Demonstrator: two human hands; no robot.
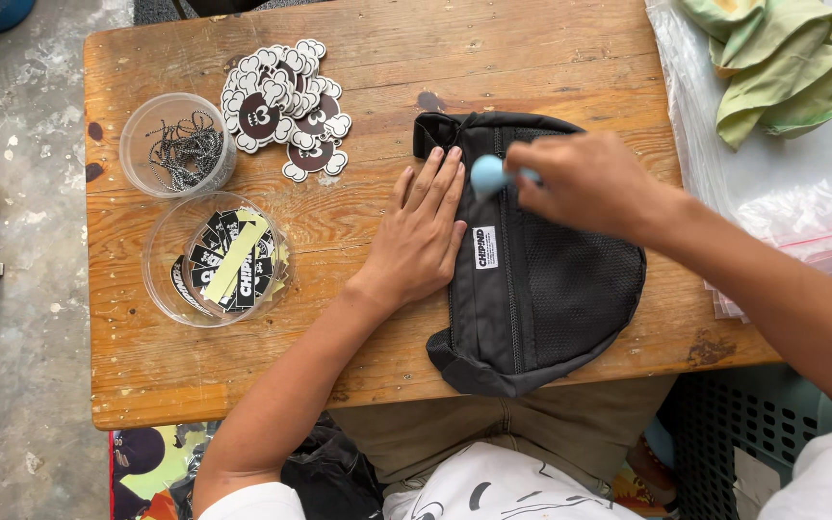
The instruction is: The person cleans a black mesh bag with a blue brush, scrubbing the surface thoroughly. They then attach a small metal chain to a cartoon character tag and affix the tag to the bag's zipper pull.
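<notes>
Left hand (423, 236), fingers together, lies flat on black mesh-fronted fabric pouch (532, 289); right hand (585, 183) fingers clamp a rounded pale-blue tool (488, 174).

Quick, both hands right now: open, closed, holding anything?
Left hand: open, flat, palm down on the black waist bag.
Right hand: closed on a small light-blue round-headed tool over the bag.

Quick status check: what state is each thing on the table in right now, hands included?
Black waist bag: lying flat, zip looks closed.
Left hand: flat, pressing the bag's left edge.
Right hand: fingers closed on a light blue tool over the bag.
Small clear tub: open, holds ball chains.
Large clear tub: open, holds black tags.
Die-cut tags: loose pile.
Green cloth: crumpled.
</notes>
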